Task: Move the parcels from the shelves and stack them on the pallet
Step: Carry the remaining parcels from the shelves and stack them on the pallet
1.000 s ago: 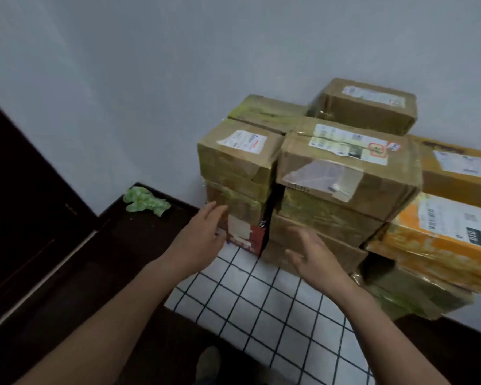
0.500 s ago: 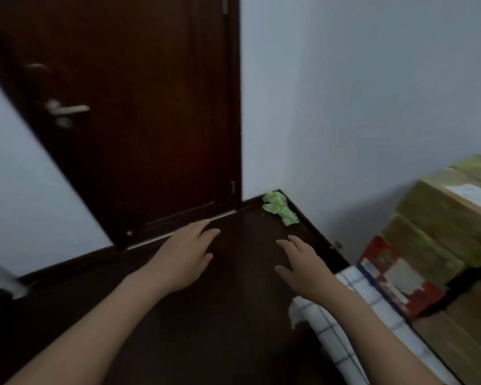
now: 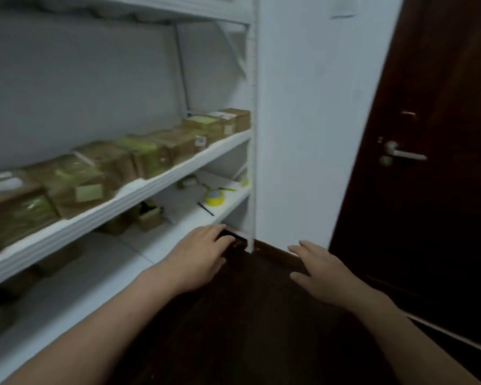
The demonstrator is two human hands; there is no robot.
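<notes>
Fingers point(image 3: 220, 237) of both hands spread, empty; best reach for nearest parcels point(image 3: 75, 184) on middle shelf point(image 3: 139, 195), gripping two-handed.

parcels point(image 3: 139, 159) on middle shelf point(image 3: 161, 184) — about seven | tape roll point(image 3: 215, 197) — one | hands — two, left point(image 3: 197, 259), right point(image 3: 321, 269)

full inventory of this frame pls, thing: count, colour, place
parcels: about seven, brown with yellowish tape, in a row on the middle shelf
small boxes: a few, brown, lower shelf, partly hidden
tape roll: one, yellow, lower shelf near the right end
pen: one, dark, lower shelf beside the tape roll
shelving: one, white, left
door: one, dark brown, right, silver handle
floor: dark, below
left hand: empty, open, near the shelving's post
right hand: empty, open, over the floor
</notes>
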